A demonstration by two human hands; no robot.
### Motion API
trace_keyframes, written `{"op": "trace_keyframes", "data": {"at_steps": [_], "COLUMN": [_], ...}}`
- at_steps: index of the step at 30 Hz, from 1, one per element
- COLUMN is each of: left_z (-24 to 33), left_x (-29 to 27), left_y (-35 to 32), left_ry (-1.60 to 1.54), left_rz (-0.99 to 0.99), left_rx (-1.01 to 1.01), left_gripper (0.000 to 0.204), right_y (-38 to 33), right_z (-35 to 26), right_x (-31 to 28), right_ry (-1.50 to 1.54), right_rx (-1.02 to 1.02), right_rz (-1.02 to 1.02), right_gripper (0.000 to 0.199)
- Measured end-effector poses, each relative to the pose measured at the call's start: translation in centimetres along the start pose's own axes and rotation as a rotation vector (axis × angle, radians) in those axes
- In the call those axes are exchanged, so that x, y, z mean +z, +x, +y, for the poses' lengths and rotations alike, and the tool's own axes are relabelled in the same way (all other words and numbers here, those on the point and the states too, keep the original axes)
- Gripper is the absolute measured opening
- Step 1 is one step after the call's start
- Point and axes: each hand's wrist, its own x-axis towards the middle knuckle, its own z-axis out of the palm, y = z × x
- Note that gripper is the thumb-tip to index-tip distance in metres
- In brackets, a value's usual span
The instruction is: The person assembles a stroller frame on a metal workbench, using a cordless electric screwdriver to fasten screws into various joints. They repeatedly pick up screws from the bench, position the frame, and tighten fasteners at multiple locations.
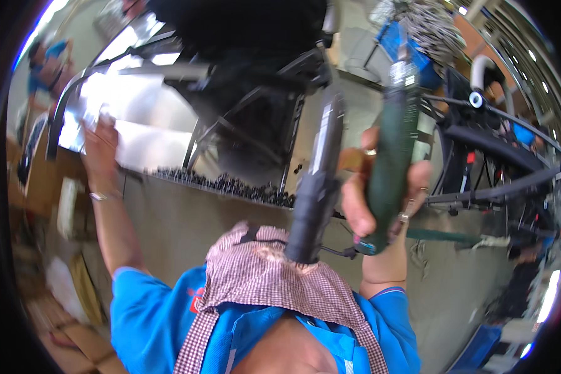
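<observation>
My right hand [411,187] is wrapped round a dark green electric screwdriver [391,143], which is held upright with its cord end down. To its left a black cylindrical tool [315,206] stands in front of my apron, apart from the hand; what holds it cannot be seen. My left hand [101,140] is reaching out at the far left, beside the shiny metal bench top [153,134]. Glare and motion blur smear its fingers, so its grip is unclear. Between the hands sits a black tubular frame with dark fabric [237,68].
Many small black fasteners [224,185] lie along the bench's near edge. More black tubular frames [492,149] stand at the right, below a bundle of grey cord [433,28]. Cardboard boxes [75,336] are at lower left. Another person [47,71] is at the far left.
</observation>
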Motion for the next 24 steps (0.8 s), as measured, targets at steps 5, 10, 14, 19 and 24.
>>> {"op": "trace_keyframes", "data": {"at_steps": [5,10,14,19,24], "left_z": [14.3,14.0,11.5,13.3,9.8], "left_x": [10.3,14.4,16.6,8.6,12.5], "left_y": [1.1,0.4,-1.8,-4.3,-7.4], "left_ry": [0.614,1.214,1.288,1.312,1.291], "left_rz": [-0.311,0.105,0.297,0.347,0.447], "left_rx": [-0.117,-0.149,-0.095,0.066,0.165], "left_gripper": [0.069,0.045,0.028,0.046,0.045], "right_y": [2.3,6.2,8.6,10.5,11.4], "right_z": [-3.1,-2.8,-3.2,-5.6,-6.5], "right_x": [4.3,6.2,7.4,8.6,6.7], "right_ry": [-0.062,-0.285,-0.385,-0.513,-0.983], "right_rx": [0.201,0.315,0.439,0.545,0.469], "right_rz": [-0.211,-0.14,-0.165,-0.217,-0.005], "right_gripper": [0.089,0.078,0.074,0.074,0.08]}}
